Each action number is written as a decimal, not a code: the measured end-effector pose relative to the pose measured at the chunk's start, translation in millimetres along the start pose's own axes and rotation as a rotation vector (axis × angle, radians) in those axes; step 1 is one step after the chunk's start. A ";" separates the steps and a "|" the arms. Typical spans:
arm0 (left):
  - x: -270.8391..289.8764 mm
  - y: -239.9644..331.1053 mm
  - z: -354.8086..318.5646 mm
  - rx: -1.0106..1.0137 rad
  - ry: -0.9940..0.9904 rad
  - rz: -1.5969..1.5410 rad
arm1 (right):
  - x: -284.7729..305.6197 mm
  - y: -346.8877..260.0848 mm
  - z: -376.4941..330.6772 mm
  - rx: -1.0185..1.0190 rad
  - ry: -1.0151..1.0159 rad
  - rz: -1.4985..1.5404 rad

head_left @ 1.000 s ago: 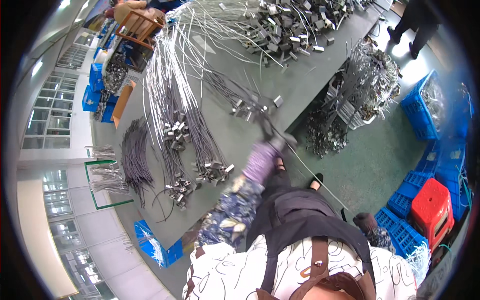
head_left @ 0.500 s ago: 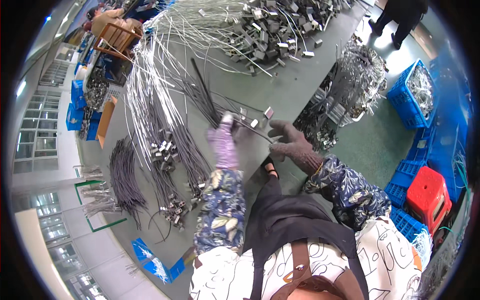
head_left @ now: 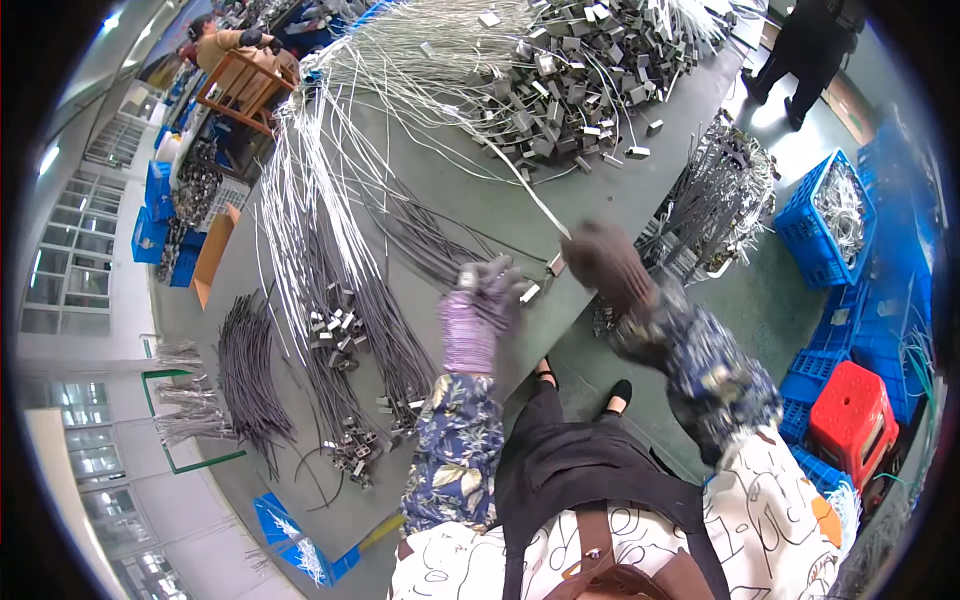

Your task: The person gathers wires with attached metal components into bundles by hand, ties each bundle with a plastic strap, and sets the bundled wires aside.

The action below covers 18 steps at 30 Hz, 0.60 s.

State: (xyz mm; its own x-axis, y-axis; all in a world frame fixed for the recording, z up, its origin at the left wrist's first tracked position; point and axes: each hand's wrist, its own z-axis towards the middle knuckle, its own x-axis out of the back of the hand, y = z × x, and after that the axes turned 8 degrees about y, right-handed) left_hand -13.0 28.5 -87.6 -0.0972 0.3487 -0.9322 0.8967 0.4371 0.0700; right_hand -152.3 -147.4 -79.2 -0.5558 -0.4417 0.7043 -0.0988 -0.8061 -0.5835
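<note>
My right hand [head_left: 608,268], in a brown knit glove and slightly blurred, is closed on the end of a white cable [head_left: 527,186]. That cable runs back to the large heap of cables with grey metal block ends [head_left: 570,100] on the table. My left hand [head_left: 475,312], in a lavender glove with grey fingers, is curled at the near ends of a loose bundle of dark cables [head_left: 425,240]. What its fingers hold, if anything, is hidden. Small metal blocks [head_left: 530,293] lie just right of its fingers.
White and dark cable bundles [head_left: 320,230] and a dark bundle [head_left: 250,375] cover the table's left. Past its right edge stand a cable pile [head_left: 725,200], a blue crate [head_left: 840,210] and a red stool [head_left: 850,420]. One person [head_left: 805,55] stands far right; another [head_left: 230,50] sits far left.
My right hand has moved up and now grips a white cable, pulled toward me from the heap. My left hand has shifted right and down, and the dark cables no longer stick up from it.
</note>
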 end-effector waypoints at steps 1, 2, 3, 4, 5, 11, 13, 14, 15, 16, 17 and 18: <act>-13.4 -15.9 -4.6 -0.002 -0.002 0.001 | 16.8 -18.1 -29.3 0.017 -0.076 0.017; -27.0 -30.5 -11.8 -0.041 0.106 0.214 | 17.4 -19.9 -70.4 -0.026 -0.297 -0.085; -33.8 -40.1 -15.5 -0.077 0.210 0.425 | 12.7 -9.1 -128.9 0.231 -0.160 -0.005; -20.1 -41.9 -12.4 -0.077 0.117 0.411 | 19.2 -8.9 -196.1 0.032 -0.356 0.099; -11.5 -38.9 -8.2 -0.077 0.119 0.410 | 34.9 -17.8 -246.0 -0.020 -0.522 0.137; -14.3 -16.9 6.1 -0.088 0.127 0.708 | 103.6 -57.3 -500.6 -1.007 -0.747 0.266; -13.0 -29.4 -5.6 -0.185 0.170 0.745 | 137.2 -100.2 -432.6 -1.314 -0.450 0.410; -11.1 -38.0 -16.7 -0.288 0.266 0.834 | 150.3 -115.0 -388.6 -1.469 -0.375 0.482; -4.7 -49.2 -26.3 -0.387 0.359 0.922 | 159.5 -122.7 -360.7 -1.488 -0.365 0.486; 14.3 -53.5 -36.1 -0.423 0.409 0.943 | 167.2 -128.6 -334.4 -1.567 -0.319 0.586; 23.1 -69.9 -46.4 -0.401 0.403 0.946 | 173.4 -131.0 -321.0 -1.652 -0.253 0.683; 26.7 -85.8 -61.3 -0.349 0.452 0.904 | 178.7 -132.2 -314.3 -1.612 -0.332 0.666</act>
State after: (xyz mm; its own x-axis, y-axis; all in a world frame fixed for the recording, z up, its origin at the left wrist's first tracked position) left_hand -118.9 51.1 -96.8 0.3263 0.9057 -0.2704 0.5501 0.0507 0.8336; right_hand -498.0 4.0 -3.4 -0.6815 -0.7201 0.1306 -0.6973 0.5847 -0.4146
